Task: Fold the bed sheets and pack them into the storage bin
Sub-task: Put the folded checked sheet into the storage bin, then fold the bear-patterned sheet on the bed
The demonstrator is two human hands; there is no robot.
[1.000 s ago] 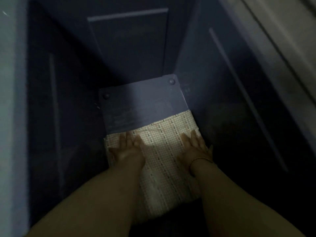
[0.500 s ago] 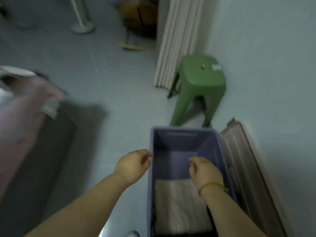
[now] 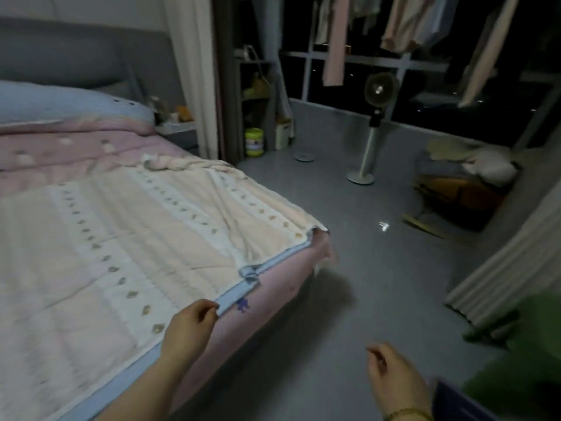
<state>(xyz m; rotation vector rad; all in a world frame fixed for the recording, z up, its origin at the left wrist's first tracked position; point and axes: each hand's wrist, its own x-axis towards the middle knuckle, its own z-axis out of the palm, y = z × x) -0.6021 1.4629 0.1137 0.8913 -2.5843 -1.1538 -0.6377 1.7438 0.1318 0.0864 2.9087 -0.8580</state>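
A pale pink and white striped bed sheet with a blue border lies spread on the bed, wrinkled near the far corner. My left hand is at its near edge, fingers curled, fingertips pinching the blue border. Over the grey floor, my right hand hangs loosely curled and holds nothing; a gold bracelet is on its wrist. Only a corner of the purple storage bin shows at the bottom right, beside my right wrist.
A pink quilt and blue pillow lie at the bed's head. A green stool stands at the right by a folded white screen. A standing fan, a cluttered rocker and hanging clothes are further back.
My hands left the folded sheet in the bin and my view swung left to the bed. The left hand reached the spread sheet's blue border; the right hand lifted out empty.
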